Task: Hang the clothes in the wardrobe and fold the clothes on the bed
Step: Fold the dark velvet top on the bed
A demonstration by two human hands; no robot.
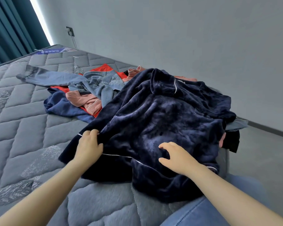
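Left of the left grip [88,147] and nearer than it, the quilted mattress [23,128] lies bare, giving a hand open passage. Beyond both grips the navy fleece garment [162,111] mounds up, and farther off to the left a heap of jeans [101,82], a pink top [85,98] and red cloth [104,67] bars the way. Right of the right grip [175,157] the garment spills over the mattress edge above open floor [260,152].

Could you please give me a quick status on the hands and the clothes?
Left hand grips navy fleece garment at its edge. Right hand open, at its middle. Other clothes heaped behind on mattress.
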